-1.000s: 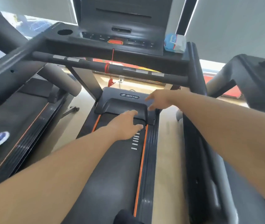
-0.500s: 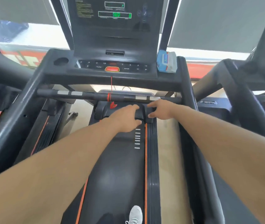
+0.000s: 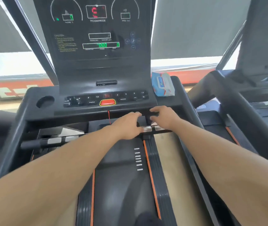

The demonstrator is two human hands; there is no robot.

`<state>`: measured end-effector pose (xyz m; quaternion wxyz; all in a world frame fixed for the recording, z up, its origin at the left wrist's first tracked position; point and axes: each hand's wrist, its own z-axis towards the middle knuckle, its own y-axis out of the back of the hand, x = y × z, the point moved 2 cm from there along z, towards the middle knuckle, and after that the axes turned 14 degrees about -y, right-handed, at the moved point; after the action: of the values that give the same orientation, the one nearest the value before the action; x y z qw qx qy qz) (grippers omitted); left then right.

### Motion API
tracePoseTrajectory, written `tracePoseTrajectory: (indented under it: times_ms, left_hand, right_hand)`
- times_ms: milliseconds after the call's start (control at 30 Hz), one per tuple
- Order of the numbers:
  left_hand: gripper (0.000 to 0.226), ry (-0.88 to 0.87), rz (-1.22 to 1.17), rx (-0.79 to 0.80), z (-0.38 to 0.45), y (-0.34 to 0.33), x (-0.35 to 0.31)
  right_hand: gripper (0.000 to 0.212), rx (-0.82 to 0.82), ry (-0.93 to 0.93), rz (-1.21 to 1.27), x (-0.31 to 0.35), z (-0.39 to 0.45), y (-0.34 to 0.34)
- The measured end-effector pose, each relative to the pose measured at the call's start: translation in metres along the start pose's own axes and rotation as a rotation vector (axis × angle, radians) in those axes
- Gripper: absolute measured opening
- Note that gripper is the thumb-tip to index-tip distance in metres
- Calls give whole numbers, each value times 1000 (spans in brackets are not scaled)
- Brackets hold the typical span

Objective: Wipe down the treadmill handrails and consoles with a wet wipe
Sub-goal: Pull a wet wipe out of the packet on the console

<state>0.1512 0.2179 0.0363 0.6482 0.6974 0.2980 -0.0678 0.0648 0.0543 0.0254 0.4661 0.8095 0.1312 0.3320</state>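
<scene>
Reaching forward, left hand (image 3: pixel 128 126) and right hand (image 3: pixel 164 118) open.

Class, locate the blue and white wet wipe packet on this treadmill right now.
In the head view, the blue and white wet wipe packet lies on the black console shelf's right end, beside the display panel.

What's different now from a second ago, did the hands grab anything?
Both hands moved forward and up toward the console: the left hand and right hand now reach over the front crossbar near the console's edge. Neither holds anything. The wipes pack stayed on the console's right corner, untouched.
</scene>
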Motion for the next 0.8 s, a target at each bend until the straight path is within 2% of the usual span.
tracePoseTrajectory:
  times_ms: [200, 367, 500, 633, 800]
  left_hand:
    - [69, -83, -19, 47, 78, 1, 11]
    - [68, -106, 19, -57, 149, 11, 21]
    - [68, -118, 47, -105, 189, 16, 28]
    - [54, -169, 162, -166, 217, 24, 31]
    - [53, -258, 253, -151, 232, 21, 34]
  right_hand:
    - [40, -181, -96, 77, -19, 47, 24]
    - [44, -306, -128, 153, -33, 114, 62]
    - [57, -259, -118, 195, -31, 155, 69]
    - [71, -226, -164, 131, -22, 179, 66]
    - [64, -272, -264, 70, -9, 186, 53]
